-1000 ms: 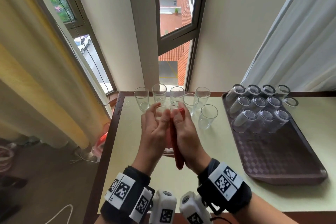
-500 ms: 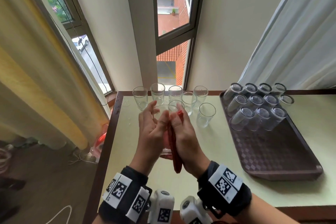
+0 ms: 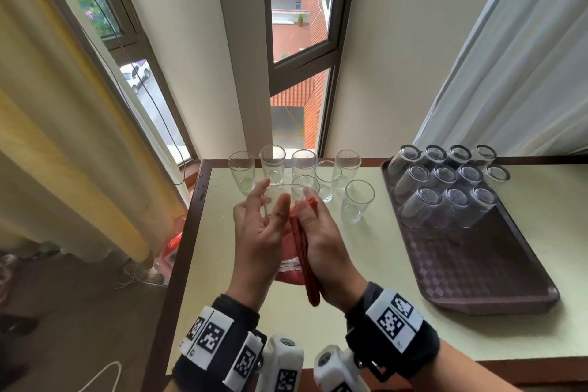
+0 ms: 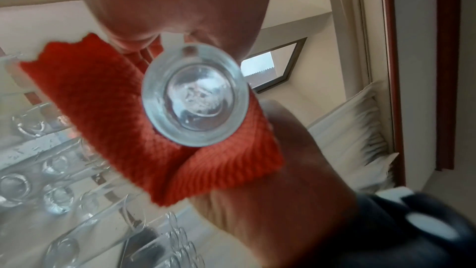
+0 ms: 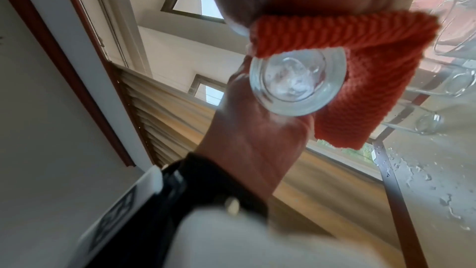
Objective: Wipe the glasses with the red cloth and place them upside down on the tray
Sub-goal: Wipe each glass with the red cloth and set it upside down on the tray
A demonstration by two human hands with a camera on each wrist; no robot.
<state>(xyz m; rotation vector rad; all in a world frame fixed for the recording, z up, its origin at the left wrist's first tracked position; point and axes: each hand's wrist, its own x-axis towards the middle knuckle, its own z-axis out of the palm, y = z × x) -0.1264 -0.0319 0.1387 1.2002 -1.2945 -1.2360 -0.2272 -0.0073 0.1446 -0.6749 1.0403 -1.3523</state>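
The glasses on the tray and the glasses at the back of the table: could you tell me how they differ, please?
The glasses on the tray stand upside down in tight rows; the glasses on the table stand mouth up, loosely grouped. Tray glasses number eleven; table glasses number seven. All are clear tumblers of similar shape.

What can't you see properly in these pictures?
- Head view: most of the held glass is hidden between the left hand and right hand.
- Wrist views: the right hand's fingers lie under the red cloth.
- Left wrist view: the tray glasses are blurred.
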